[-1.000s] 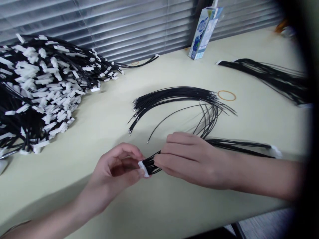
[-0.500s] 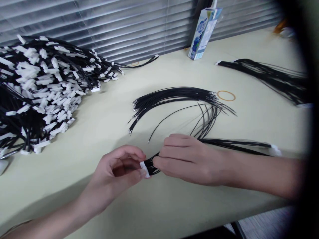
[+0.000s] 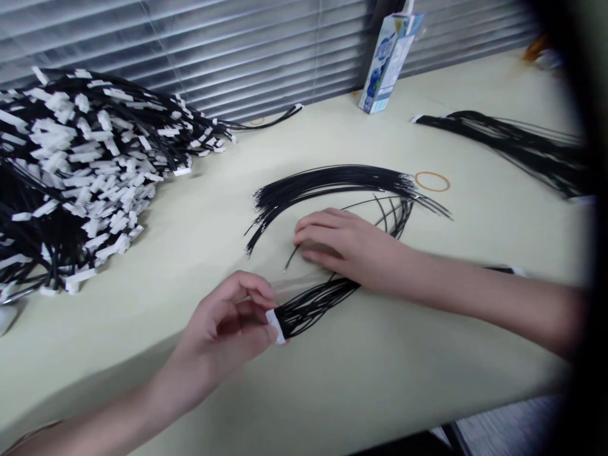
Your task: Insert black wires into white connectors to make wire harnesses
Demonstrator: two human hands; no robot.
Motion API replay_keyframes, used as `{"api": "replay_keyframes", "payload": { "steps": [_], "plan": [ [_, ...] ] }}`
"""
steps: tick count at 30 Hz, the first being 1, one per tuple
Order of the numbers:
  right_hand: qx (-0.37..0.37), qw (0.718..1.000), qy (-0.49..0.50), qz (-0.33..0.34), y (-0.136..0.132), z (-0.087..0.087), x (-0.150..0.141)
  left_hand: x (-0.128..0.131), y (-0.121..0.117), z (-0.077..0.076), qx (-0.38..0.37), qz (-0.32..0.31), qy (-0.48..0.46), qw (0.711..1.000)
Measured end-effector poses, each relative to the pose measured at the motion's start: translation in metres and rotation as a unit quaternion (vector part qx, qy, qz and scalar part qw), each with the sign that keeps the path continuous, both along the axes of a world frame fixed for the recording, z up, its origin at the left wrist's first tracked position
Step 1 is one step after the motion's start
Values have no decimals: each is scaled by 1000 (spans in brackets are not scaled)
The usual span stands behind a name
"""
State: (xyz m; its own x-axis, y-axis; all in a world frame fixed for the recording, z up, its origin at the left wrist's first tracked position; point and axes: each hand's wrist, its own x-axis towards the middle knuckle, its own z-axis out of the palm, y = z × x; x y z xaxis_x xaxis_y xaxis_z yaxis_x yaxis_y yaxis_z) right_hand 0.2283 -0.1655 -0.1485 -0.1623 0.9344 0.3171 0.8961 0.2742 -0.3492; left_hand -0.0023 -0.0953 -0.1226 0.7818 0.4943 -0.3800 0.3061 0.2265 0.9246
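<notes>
My left hand (image 3: 228, 323) pinches a white connector housing (image 3: 276, 326) between thumb and fingertips. Several black wires (image 3: 318, 301) fan out of the housing toward the right and pass beneath my right forearm. My right hand (image 3: 339, 244) is over a single loose black wire (image 3: 291, 258), its fingers loosely curled and a gap showing between them and the thumb. Whether they touch that wire is unclear. Just beyond lies a bundle of loose black wires (image 3: 332, 179) with bare metal terminals at the ends.
At the left is a large heap of black cables with white connectors (image 3: 104, 152). A rubber band (image 3: 432, 182) lies by the wire bundle. More black cables (image 3: 513, 142) lie at the right. A drink carton (image 3: 389, 63) stands before the window blinds (image 3: 266, 50).
My right hand has let go of the wires near the housing and moved up and right to the loose wire. My left hand keeps its pinch in almost the same spot.
</notes>
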Motion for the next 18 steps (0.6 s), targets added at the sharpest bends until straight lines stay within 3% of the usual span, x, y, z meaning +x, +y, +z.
{"api": "replay_keyframes", "payload": {
  "steps": [4,11,15,18],
  "plan": [
    [-17,999,18,45,5,-1,8,2,-1,1,-4,1,0,1000],
    [-5,999,-25,41,4,-10,7,4,-1,2,-8,-6,-12,1000],
    [18,1000,-12,13,0,-2,2,3,0,3,-20,-2,-20,1000],
    [15,997,79,-14,-7,11,-4,2,2,1,-35,-9,-38,999]
  ]
}}
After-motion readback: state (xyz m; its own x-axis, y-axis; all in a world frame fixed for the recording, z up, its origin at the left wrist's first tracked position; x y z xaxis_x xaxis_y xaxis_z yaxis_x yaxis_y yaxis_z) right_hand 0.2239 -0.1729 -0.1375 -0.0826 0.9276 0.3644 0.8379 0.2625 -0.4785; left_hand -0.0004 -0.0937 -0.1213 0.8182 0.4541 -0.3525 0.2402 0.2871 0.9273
